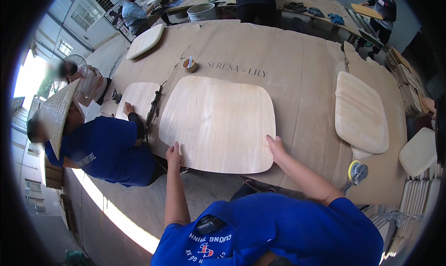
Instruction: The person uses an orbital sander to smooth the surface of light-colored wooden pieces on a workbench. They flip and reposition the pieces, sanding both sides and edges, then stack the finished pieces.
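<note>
A large pale wooden seat panel (218, 126) with rounded corners is in front of me, at the near edge of the cardboard-covered table. My left hand (173, 155) grips its near left edge, with the fingers hidden beneath. On the right edge, my right hand (276, 147) closes with the thumb on top. Two more wooden panels (361, 115) lie stacked to the right. Near them, a sander with a yellow pad (357, 171) rests by the table's near edge.
At my left a person in a blue shirt (107, 147) leans over a smaller panel (139, 98), with a dark cabled tool (154, 107) beside it. A small brown bowl (190, 66) stands beyond my panel. Stacked panels (418, 196) line the right side. The table wears cardboard (306, 89).
</note>
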`<state>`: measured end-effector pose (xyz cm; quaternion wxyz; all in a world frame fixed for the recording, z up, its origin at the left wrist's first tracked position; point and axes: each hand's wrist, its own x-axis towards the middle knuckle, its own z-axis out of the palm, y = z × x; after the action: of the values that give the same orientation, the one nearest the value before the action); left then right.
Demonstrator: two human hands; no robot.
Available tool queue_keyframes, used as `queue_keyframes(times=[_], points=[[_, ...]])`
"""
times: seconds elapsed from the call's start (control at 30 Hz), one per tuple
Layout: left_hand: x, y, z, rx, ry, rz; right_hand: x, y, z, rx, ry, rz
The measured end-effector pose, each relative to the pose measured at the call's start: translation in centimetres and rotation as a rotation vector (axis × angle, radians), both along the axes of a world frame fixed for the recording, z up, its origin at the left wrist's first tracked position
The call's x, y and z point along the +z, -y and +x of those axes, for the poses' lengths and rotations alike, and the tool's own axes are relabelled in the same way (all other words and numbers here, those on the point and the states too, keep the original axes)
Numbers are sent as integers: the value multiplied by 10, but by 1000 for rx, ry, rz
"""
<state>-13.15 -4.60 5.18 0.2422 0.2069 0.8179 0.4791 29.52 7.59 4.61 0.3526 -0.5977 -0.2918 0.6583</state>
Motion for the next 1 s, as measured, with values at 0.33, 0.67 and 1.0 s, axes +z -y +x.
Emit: queue_keyframes(times=[0.33, 0.67, 1.0], points=[[52, -121, -50, 20, -389, 331, 60, -34, -39, 1126, -335, 39], [40, -227, 316, -1056, 296, 113, 36, 10, 166, 432, 318, 123], [30, -290, 637, -1059, 364, -177, 89, 84, 422, -60, 1496, 24]])
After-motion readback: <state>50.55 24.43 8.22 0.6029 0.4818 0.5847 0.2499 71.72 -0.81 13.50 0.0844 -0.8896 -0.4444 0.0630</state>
